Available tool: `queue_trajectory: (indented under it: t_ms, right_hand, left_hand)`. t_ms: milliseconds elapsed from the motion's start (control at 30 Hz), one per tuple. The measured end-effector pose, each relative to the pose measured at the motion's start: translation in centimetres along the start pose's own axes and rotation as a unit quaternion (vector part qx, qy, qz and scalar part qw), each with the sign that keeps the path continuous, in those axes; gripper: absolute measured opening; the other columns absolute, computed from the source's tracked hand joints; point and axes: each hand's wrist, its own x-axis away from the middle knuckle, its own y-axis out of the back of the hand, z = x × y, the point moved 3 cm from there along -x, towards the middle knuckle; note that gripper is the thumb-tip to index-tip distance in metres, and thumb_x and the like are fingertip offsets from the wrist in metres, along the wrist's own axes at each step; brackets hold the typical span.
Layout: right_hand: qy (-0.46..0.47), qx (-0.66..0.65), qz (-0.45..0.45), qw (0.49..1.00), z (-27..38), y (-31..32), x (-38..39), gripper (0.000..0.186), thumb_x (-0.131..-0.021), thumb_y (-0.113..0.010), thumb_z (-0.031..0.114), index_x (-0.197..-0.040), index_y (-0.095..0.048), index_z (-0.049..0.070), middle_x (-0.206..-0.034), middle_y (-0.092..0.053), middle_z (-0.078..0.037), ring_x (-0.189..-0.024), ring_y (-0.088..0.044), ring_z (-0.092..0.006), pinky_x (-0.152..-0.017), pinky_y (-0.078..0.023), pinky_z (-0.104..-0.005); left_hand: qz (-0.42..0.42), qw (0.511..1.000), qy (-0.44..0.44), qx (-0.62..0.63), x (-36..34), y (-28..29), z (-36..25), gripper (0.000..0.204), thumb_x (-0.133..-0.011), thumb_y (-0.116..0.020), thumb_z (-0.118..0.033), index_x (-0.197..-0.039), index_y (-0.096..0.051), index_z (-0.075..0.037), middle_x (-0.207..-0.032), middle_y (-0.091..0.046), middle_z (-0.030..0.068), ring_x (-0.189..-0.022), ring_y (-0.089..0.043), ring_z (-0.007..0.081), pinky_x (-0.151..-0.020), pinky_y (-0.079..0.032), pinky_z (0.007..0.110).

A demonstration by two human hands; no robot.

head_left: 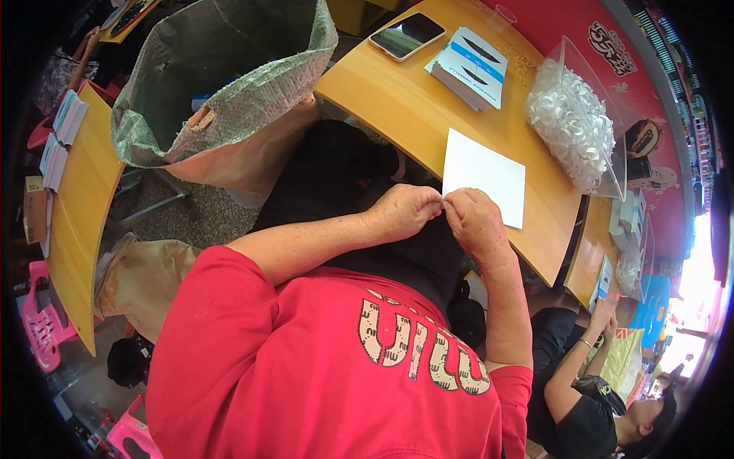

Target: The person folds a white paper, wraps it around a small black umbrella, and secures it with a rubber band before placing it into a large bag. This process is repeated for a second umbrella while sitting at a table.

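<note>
My left hand (pixel 404 209) and my right hand (pixel 474 217) meet fingertip to fingertip at the near edge of the yellow table (pixel 367 98). Both are closed in a pinch. Whatever lies between the fingers is too small to make out. Just beyond the right hand, a blank white card (pixel 489 172) rests on the tabletop, its near edge partly covered by that hand. Farther back sits a stack of printed cards (pixel 470 67) with a blue band and dark umbrella pictures. To its right, a clear plastic bag (pixel 569 122) is full of white curled plastic pieces.
A phone (pixel 407 37) lies at the table's far left. Beside the table stands a large open woven sack (pixel 229 99). Another yellow table (pixel 84 214) with stacked cards is at the left, near a pink stool (pixel 47 321). A co-worker (pixel 577 390) handles cards at the lower right.
</note>
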Motion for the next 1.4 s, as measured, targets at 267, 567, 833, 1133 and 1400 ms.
queue_trajectory:
  t_ms: [267,567,833,1133,1400]
  right_hand:
    - [0.02,0.001,-0.017,1.0,0.1,-0.5,-0.2,0.007,-0.068,-0.051,0.005,-0.064,-0.045,0.003,-0.063,-0.047,-0.012,-0.064,-0.048,-0.0294,-0.059,-0.041,-0.0378]
    - [0.003,-0.061,-0.056,0.997,-0.4,-0.1,-0.2,0.003,-0.07,-0.051,0.005,-0.07,-0.05,0.003,-0.065,-0.049,-0.012,-0.066,-0.05,-0.0284,-0.061,-0.041,-0.0364]
    - [0.03,0.024,-0.004,0.999,0.2,-0.1,-0.1,0.008,-0.071,-0.051,0.007,-0.066,-0.046,0.003,-0.064,-0.048,-0.012,-0.064,-0.049,-0.0283,-0.059,-0.041,-0.0367]
    - [-0.007,0.0,-0.028,1.0,0.0,-0.1,0.0,0.007,-0.069,-0.052,0.007,-0.067,-0.047,0.002,-0.065,-0.05,-0.013,-0.066,-0.049,-0.0298,-0.062,-0.041,-0.0377]
    - [0.005,-0.003,0.013,1.0,0.6,0.2,-0.1,0.007,-0.074,-0.05,0.008,-0.069,-0.049,0.002,-0.069,-0.052,-0.013,-0.069,-0.05,-0.0295,-0.063,-0.041,-0.0371]
  left_hand:
    - [-0.012,1.0,-0.012,-0.004,0.0,0.2,-0.2,0.015,-0.082,-0.048,-0.013,-0.077,-0.055,-0.001,-0.063,-0.055,0.0067,-0.059,-0.054,0.0134,-0.057,-0.044,0.025]
    - [-0.016,0.99,0.069,0.123,0.0,0.1,0.3,0.015,-0.079,-0.049,-0.014,-0.078,-0.057,-0.001,-0.066,-0.059,0.0096,-0.064,-0.06,0.019,-0.058,-0.046,0.029]
    - [-0.035,0.993,-0.046,-0.103,0.2,0.4,-0.6,0.013,-0.077,-0.052,-0.015,-0.079,-0.057,-0.003,-0.07,-0.056,0.0159,-0.07,-0.057,0.0309,-0.059,-0.045,0.033]
    - [-0.036,0.997,-0.033,-0.053,0.2,0.3,-0.6,0.013,-0.078,-0.052,-0.016,-0.079,-0.057,-0.004,-0.07,-0.056,0.0156,-0.069,-0.057,0.0308,-0.058,-0.045,0.033]
    - [-0.027,0.989,-0.067,-0.127,0.2,0.5,-0.6,0.012,-0.077,-0.051,-0.015,-0.078,-0.056,-0.003,-0.069,-0.056,0.0158,-0.067,-0.056,0.0308,-0.057,-0.045,0.035]
